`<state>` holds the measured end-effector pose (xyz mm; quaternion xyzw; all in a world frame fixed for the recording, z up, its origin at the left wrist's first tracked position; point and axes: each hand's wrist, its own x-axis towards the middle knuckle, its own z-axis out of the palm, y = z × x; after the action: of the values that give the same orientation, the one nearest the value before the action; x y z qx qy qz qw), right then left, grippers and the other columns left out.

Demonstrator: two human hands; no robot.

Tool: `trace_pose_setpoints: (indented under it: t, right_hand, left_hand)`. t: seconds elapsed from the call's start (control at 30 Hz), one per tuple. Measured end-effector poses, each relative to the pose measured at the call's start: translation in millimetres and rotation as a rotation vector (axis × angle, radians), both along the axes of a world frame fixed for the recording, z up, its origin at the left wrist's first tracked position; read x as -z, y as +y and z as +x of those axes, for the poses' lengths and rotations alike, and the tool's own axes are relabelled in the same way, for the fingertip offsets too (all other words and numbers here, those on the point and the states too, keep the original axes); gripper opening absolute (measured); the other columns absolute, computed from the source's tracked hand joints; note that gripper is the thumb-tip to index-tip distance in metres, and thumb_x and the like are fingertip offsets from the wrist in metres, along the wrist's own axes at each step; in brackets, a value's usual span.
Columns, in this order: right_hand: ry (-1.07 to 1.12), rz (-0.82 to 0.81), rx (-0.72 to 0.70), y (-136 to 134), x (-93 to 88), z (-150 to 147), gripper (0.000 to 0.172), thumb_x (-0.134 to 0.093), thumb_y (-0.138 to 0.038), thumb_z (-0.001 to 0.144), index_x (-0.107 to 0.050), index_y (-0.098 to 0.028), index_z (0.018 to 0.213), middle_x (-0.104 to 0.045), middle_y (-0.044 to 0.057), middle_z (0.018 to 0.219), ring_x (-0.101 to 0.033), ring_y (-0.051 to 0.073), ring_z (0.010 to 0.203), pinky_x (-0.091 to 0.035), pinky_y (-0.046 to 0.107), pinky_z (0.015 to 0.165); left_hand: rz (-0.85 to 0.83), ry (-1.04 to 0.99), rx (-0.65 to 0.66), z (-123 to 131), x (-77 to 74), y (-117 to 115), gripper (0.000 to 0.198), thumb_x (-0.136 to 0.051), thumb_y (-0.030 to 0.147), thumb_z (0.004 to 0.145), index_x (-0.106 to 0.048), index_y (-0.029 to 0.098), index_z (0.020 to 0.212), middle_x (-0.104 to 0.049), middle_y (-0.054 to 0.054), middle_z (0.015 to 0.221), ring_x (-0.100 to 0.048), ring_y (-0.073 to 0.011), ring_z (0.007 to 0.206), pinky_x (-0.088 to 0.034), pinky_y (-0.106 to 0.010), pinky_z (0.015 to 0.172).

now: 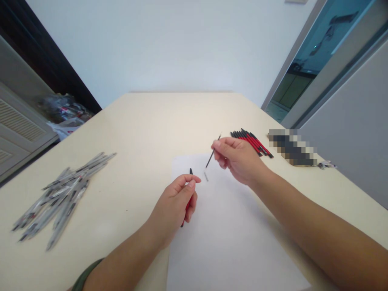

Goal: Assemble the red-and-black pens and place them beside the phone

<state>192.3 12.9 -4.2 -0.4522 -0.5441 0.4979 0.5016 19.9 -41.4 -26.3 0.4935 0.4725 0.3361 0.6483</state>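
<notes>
My left hand (178, 198) is closed around a red and black pen (187, 204) over the left edge of a white paper sheet (218, 234). Its black tip shows above the fingers. Between thumb and fingertips, my right hand (236, 159) pinches a thin dark pen refill (209, 160), which slants down toward the sheet. A small clear piece (206, 176) is near the refill's lower end, between my two hands; whether it touches the paper is too small to tell.
Several clear pens (65, 194) lie in a loose pile at the left. Several red and black pens (250, 141) lie in a row behind my right hand. Farther right is a blurred-out dark object (294, 149). A white wall (182, 44) borders the table (145, 121).
</notes>
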Motion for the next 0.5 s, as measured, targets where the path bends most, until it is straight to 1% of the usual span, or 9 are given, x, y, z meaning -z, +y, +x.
trace_pose_setpoints:
  t: [0.03,0.07,0.1,0.2,0.23,0.3,0.4,0.5]
  right_hand:
    - [-0.049,0.012,0.06,4,-1.1,7,0.026,-0.05,-0.041,0.074,-0.047,-0.016,0.067,-0.047,-0.003,0.055,-0.036,0.005,0.042,-0.026,0.021,0.042]
    - [-0.147,0.005,0.085,7,-1.0,14,0.028,-0.049,-0.043,0.074,-0.047,-0.016,0.065,-0.046,-0.003,0.054,-0.035,0.005,0.042,-0.026,0.021,0.042]
    - [-0.302,-0.032,0.077,10,0.3,20,0.03,-0.049,-0.044,0.073,-0.047,-0.016,0.063,-0.045,-0.003,0.052,-0.035,0.006,0.041,-0.026,0.021,0.041]
    - [-0.859,-0.15,-0.052,15,10.1,28,0.033,-0.051,-0.046,0.069,-0.051,-0.015,0.057,-0.048,-0.001,0.049,-0.037,0.007,0.042,-0.025,0.022,0.042]
    - [-1.019,-0.158,-0.084,15,14.0,27,0.033,-0.051,-0.045,0.068,-0.053,-0.016,0.055,-0.05,0.0,0.05,-0.039,0.008,0.044,-0.026,0.023,0.043]
    - [-1.246,-0.128,-0.098,14,20.8,22,0.031,-0.049,-0.043,0.069,-0.055,-0.016,0.055,-0.054,0.003,0.054,-0.044,0.011,0.049,-0.027,0.024,0.046]
    - [-1.401,-0.093,-0.072,13,26.1,16,0.031,-0.046,-0.043,0.07,-0.059,-0.018,0.059,-0.059,0.005,0.063,-0.049,0.015,0.056,-0.028,0.025,0.048]
    - [-1.443,-0.098,-0.063,14,25.2,16,0.033,-0.044,-0.045,0.072,-0.06,-0.018,0.061,-0.06,0.006,0.065,-0.051,0.016,0.058,-0.029,0.025,0.05]
  left_hand:
    - [-0.007,0.006,-0.021,0,0.4,0,0.027,-0.037,0.042,0.081,-0.05,0.023,0.094,-0.042,0.006,0.054,-0.032,-0.0051,0.037,-0.024,-0.017,0.034]
    - [-0.014,0.008,-0.04,0,0.9,1,0.028,-0.038,0.043,0.08,-0.051,0.022,0.094,-0.043,0.006,0.055,-0.033,-0.0053,0.037,-0.024,-0.017,0.034]
    - [-0.02,0.006,-0.056,0,1.3,1,0.029,-0.038,0.043,0.08,-0.052,0.022,0.093,-0.043,0.005,0.056,-0.033,-0.0054,0.038,-0.024,-0.017,0.034]
    - [-0.027,0.002,-0.077,-1,2.2,2,0.03,-0.038,0.044,0.08,-0.053,0.02,0.089,-0.044,0.005,0.056,-0.035,-0.0056,0.039,-0.025,-0.017,0.035]
    - [-0.026,0.0,-0.074,-1,2.3,2,0.03,-0.037,0.044,0.08,-0.053,0.02,0.087,-0.044,0.005,0.055,-0.036,-0.0058,0.038,-0.025,-0.017,0.035]
    - [-0.027,-0.013,-0.066,-1,2.6,2,0.029,-0.036,0.044,0.081,-0.051,0.02,0.085,-0.045,0.004,0.054,-0.037,-0.0065,0.038,-0.026,-0.018,0.034]
    - [-0.028,-0.045,-0.064,-1,2.9,2,0.027,-0.035,0.044,0.082,-0.048,0.02,0.083,-0.047,0.004,0.053,-0.04,-0.0079,0.039,-0.028,-0.019,0.035]
    - [-0.037,-0.061,-0.063,-1,2.5,2,0.027,-0.035,0.044,0.082,-0.047,0.02,0.082,-0.048,0.004,0.053,-0.039,-0.008,0.039,-0.028,-0.019,0.035]
